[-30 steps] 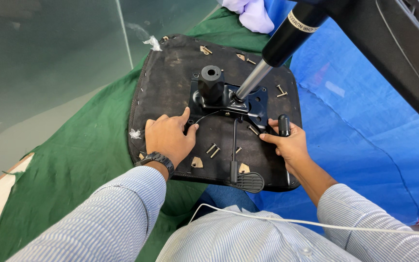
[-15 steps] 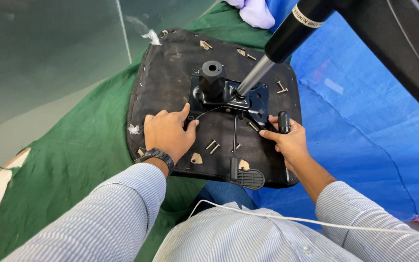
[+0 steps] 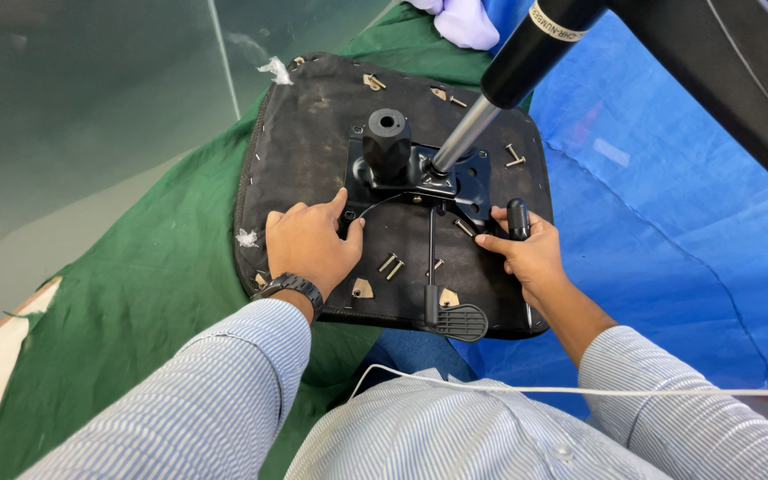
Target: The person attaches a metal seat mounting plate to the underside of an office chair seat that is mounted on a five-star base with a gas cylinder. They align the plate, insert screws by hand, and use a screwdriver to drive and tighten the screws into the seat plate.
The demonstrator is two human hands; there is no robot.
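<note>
Head view: an upturned chair seat (image 3: 313, 133), black underside up, lies on a green cloth (image 3: 135, 293) beside a blue tarp (image 3: 668, 222). A black metal mechanism plate (image 3: 468, 178) sits at the seat's centre, carrying a black knob (image 3: 387, 142) and a chrome gas cylinder (image 3: 464, 133) that slants up and right. The left hand (image 3: 308, 244) rests flat on the seat just left of the plate — fingers spread, gripping nothing, a wristwatch (image 3: 288, 286) on the wrist. The right hand (image 3: 526, 253) is curled around a black handle (image 3: 517, 218) at the plate's right side. A paddle lever (image 3: 455, 320) points toward the person; loose screws (image 3: 390, 264) lie between the hands.
</note>
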